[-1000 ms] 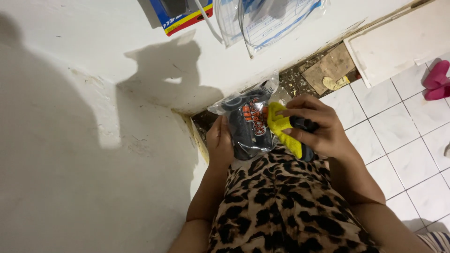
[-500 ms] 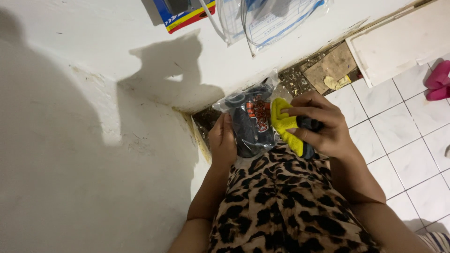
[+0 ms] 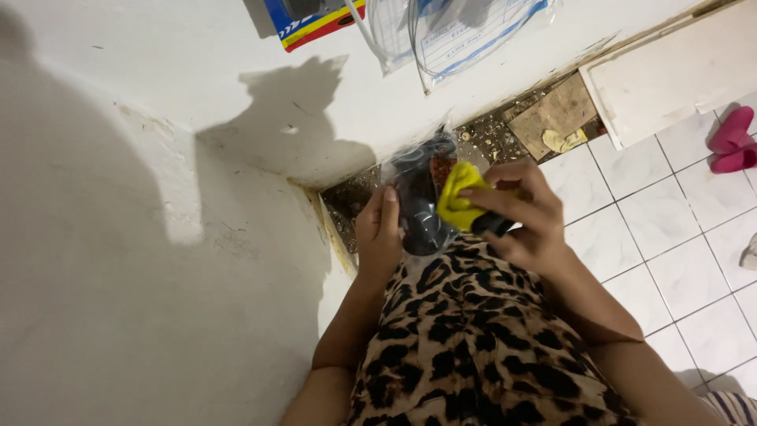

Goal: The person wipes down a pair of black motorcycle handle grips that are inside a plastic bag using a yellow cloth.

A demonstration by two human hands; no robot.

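My left hand [image 3: 379,229] grips the left side of a clear plastic bag [image 3: 419,195] that holds dark items and something red. My right hand [image 3: 523,214] holds a yellow piece [image 3: 455,200] with a dark part below it, pressed against the bag's right side. Both hands are held in front of my leopard-print clothing [image 3: 473,339], near a corner of white walls.
A white wall [image 3: 142,237] stands close on the left. Clear plastic bags [image 3: 457,31] and a blue, yellow and red box [image 3: 315,20] hang higher up. White floor tiles [image 3: 662,268] lie to the right, with pink slippers [image 3: 732,140], a white board [image 3: 670,79] and debris [image 3: 544,118] along the wall's base.
The bag has turned more upright and narrower between my hands. My right hand with the yellow piece has shifted slightly up against the bag.
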